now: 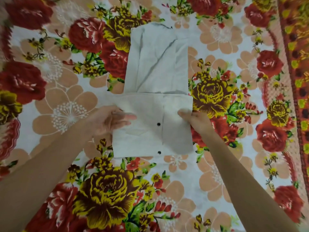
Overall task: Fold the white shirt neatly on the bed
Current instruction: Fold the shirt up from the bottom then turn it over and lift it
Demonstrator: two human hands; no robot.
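Observation:
The white shirt (155, 77) lies on the floral bed as a long narrow strip, its sides folded in. The near part is doubled over, showing the button placket with two dark buttons. My left hand (110, 120) is at the left edge of this doubled part, fingers stretched out over the cloth, motion-blurred. My right hand (194, 118) pinches the right edge of the same flap, thumb on top of the fabric.
The bedspread (234, 148) with large red and yellow roses fills the view. A patterned orange border (297, 64) runs down the far right side.

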